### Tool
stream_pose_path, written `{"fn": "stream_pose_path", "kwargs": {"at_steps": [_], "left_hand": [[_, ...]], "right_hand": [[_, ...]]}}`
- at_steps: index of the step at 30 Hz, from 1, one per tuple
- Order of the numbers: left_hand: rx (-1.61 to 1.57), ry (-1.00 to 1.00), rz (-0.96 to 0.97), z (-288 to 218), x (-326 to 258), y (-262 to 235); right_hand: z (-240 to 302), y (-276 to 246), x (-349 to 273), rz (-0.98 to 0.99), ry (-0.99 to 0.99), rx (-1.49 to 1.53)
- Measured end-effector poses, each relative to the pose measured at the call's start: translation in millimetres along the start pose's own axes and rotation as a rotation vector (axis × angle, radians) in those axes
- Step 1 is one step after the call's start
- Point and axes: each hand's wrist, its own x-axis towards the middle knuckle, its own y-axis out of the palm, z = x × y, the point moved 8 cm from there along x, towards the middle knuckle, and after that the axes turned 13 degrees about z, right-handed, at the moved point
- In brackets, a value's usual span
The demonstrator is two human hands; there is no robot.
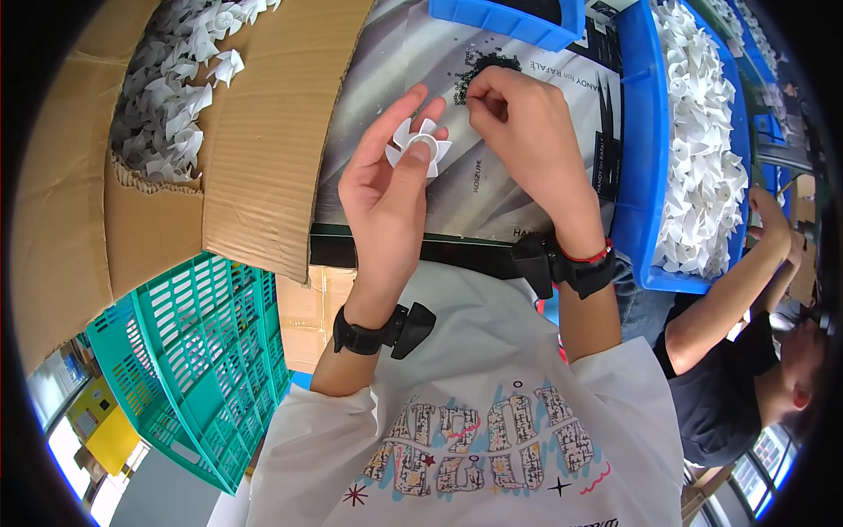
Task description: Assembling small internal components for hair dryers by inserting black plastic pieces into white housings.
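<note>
My left hand [379,195] holds a small white plastic fan wheel [429,139] with several blades around a round hub, its thumb pressed on the hub. Just to the right, my right hand [529,119] is closed in a pinch at the near edge of a loose pile of tiny black parts [487,63]. Whatever sits between its fingertips is too small or too hidden to make out. Both hands are over a printed grey sheet [465,206] that covers the work table.
A blue bin [645,176] heaped with white fan wheels stands right; another blue bin [514,25] lies at the far edge. On the left, an opened cardboard box [263,114] holds more wheels. Below it is a green crate [202,351]. A co-worker [720,378] sits at right.
</note>
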Motion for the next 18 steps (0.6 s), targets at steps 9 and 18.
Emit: {"fn": "stream_pose_path", "kwargs": {"at_steps": [9, 18], "left_hand": [[-0.060, 0.018, 0.040, 0, -1, -1], [-0.051, 0.002, 0.081, 4, -1, 1]], "right_hand": [[-1, 2, -5, 0.111, 0.075, 0.081], [13, 26, -35, 0.137, 0.071, 0.836]]}}
